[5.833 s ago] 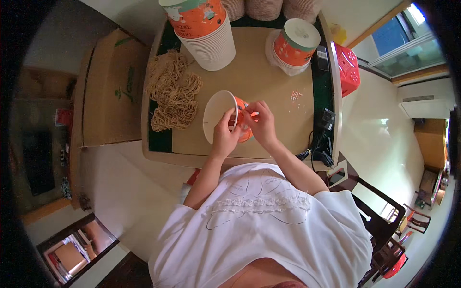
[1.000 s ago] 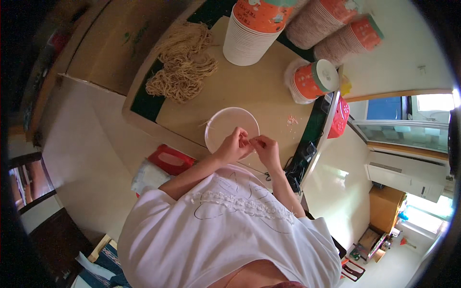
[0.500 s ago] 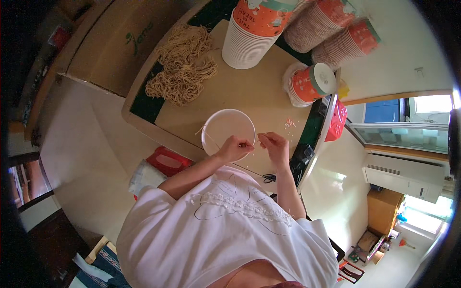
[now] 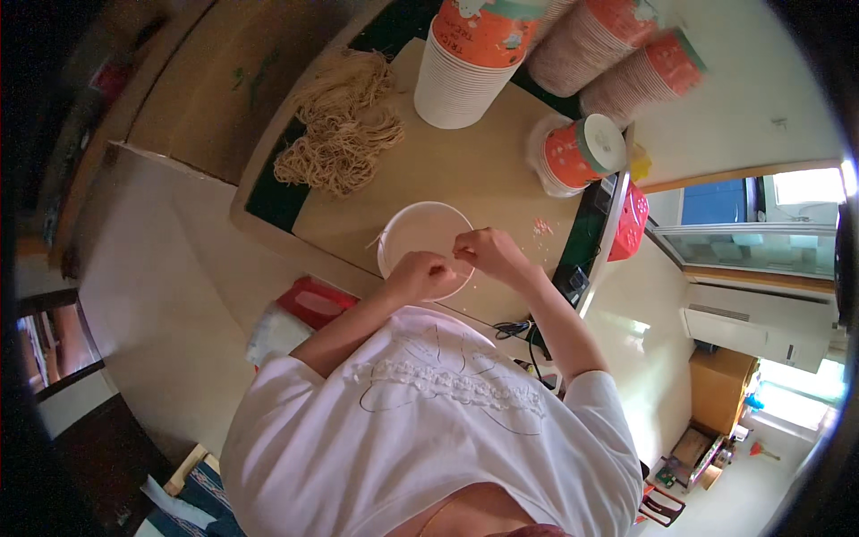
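Observation:
A white paper bucket (image 4: 416, 231) stands on the tan board at the table's near edge, its open mouth facing up. A bit of pale string (image 4: 375, 240) sticks out at its left rim. Over the bucket's near right part, my left hand (image 4: 419, 276) is closed with fingers curled in. Close beside it, my right hand (image 4: 492, 252) is closed in a pinch, fingertips pointing toward the left hand. Whatever lies between the fingers is too small or hidden to make out. Small pink bits (image 4: 541, 227) are scattered on the board to the right.
Tangled tan twine (image 4: 344, 130) is heaped at the far left of the board. A tall stack of orange-and-white paper buckets (image 4: 465, 85) stands behind, with more stacks (image 4: 586, 49) at the back right. A shorter orange stack (image 4: 568, 157) lies nearer. Black cables (image 4: 512, 329) hang by the right edge.
My right hand has moved left and slightly up, over the bucket, its forearm now slanting more. My left hand has shifted a little left and its fingers have curled in.

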The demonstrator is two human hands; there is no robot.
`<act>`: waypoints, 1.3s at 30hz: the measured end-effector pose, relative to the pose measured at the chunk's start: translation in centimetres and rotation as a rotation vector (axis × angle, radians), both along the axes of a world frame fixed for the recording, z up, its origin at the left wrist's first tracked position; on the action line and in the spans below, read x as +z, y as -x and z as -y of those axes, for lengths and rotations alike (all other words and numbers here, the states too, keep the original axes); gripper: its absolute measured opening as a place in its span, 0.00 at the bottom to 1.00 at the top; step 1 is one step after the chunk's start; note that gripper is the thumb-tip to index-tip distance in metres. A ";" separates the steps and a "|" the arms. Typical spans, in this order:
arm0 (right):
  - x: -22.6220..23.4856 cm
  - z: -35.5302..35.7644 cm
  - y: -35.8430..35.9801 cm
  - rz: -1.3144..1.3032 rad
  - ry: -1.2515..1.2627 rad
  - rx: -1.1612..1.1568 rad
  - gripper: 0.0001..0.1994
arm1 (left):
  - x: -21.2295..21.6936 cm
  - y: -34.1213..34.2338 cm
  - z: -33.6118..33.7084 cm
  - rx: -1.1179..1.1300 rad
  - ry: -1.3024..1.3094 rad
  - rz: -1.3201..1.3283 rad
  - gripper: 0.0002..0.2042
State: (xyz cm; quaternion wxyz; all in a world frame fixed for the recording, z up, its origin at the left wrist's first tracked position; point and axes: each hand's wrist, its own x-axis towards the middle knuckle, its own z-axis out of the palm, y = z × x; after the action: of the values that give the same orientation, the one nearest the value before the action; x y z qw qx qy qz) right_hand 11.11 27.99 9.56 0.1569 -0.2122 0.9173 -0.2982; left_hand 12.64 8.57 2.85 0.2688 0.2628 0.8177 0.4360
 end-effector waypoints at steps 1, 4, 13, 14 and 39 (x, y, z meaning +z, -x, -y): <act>-0.4 -0.1 0.0 -0.001 -0.002 0.007 0.02 | -1.4 0.3 -0.1 0.153 -0.194 0.040 0.10; -1.6 -0.5 -0.5 0.100 0.010 -0.050 0.02 | -2.8 1.3 -0.6 0.355 -0.354 0.077 0.09; -2.0 -0.4 -1.0 0.130 0.065 -0.225 0.03 | 3.3 1.1 -2.0 0.256 -0.127 0.137 0.10; -2.0 -0.4 -1.0 0.121 0.084 -0.237 0.03 | 2.7 1.1 -1.9 0.206 -0.124 0.111 0.10; -0.4 1.0 -0.7 0.355 0.297 -0.437 0.12 | 3.2 1.6 0.1 0.068 -0.227 -0.513 0.05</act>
State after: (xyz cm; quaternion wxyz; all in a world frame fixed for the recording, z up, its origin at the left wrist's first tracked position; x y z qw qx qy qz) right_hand 11.80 26.95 9.20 0.2140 0.0247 0.8459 -0.4879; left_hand 11.08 8.43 6.07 0.0073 0.3655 0.8133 0.4527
